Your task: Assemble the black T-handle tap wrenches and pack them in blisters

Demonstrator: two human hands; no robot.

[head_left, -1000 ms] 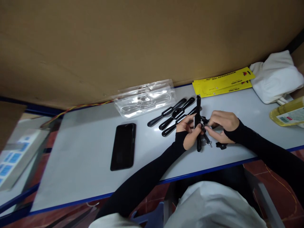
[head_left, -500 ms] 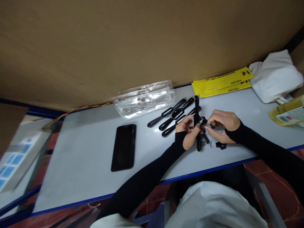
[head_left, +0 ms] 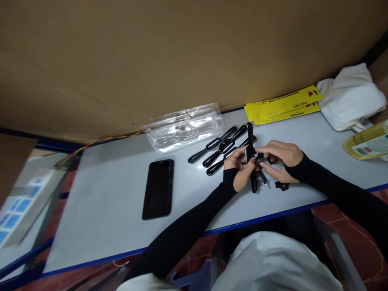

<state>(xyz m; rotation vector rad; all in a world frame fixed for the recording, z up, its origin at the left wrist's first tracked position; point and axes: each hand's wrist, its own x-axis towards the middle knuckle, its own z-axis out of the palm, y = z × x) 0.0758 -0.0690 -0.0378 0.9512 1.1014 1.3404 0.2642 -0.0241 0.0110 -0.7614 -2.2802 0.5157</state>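
Note:
My left hand [head_left: 241,173] is closed around the middle of a black spokeshave [head_left: 250,133], which points away from me with both handles sticking out. At the spokeshave's right side, my right hand [head_left: 286,157] has its thumb and fingertips bent toward the centre; whatever small part they grip is too small to make out. Below the fingers a small metal screw [head_left: 267,184] lies near the lower handle. A flat black piece [head_left: 281,186] rests on the table just under my right hand. Left of my hands are several more black spokeshave bodies [head_left: 224,146], side by side.
Clear plastic blister packs [head_left: 184,129] lie against the cardboard wall [head_left: 151,60]. Yellow printed cards [head_left: 281,107], a white cloth [head_left: 351,97] and a bottle of yellow liquid [head_left: 368,143] stand to the right. A black phone [head_left: 157,189] lies on the table [head_left: 106,202].
My right fingers have shifted slightly at the spokeshave's middle, with the index finger straighter and the thumb a bit farther from it. My left hand and the spokeshave stay nearly in place.

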